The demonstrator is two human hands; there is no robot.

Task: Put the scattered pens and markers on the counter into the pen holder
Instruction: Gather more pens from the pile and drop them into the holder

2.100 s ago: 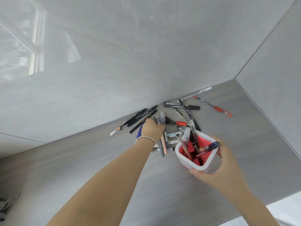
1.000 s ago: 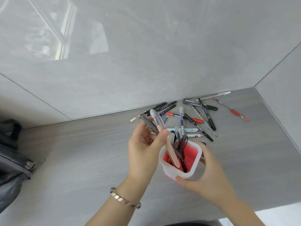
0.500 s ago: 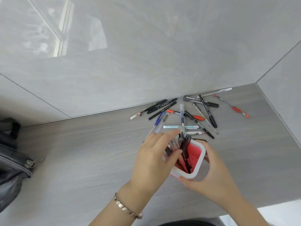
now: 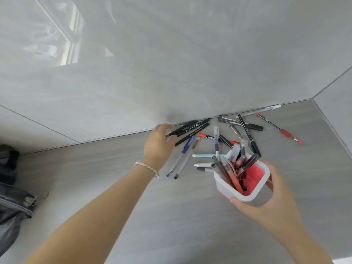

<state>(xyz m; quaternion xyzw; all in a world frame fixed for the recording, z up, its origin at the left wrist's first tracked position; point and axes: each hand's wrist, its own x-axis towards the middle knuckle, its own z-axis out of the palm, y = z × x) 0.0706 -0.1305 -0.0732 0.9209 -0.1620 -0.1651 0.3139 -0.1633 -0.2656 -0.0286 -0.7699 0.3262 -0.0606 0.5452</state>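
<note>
My right hand (image 4: 266, 204) grips a white pen holder (image 4: 224, 185) with a red inside, lifted and tilted over the grey counter (image 4: 133, 197); several pens stand in it. My left hand (image 4: 157, 147) reaches to the wall, its fingers spread around the left ends of three black markers (image 4: 192, 128) that lie on the counter. Two clear pens (image 4: 181, 161), one with a blue cap, lie just right of that wrist. More pens and markers (image 4: 245, 128) are scattered behind the holder, and a red pen (image 4: 282, 131) lies farthest right.
A glossy grey wall (image 4: 171, 63) rises right behind the pens and meets a side wall (image 4: 339, 111) at the right corner. A dark bag (image 4: 11, 197) with a metal zip pull sits at the counter's left edge.
My left hand let go of its pens inside the holder and moved up and left to the black markers by the wall. The holder moved right in my right hand.
</note>
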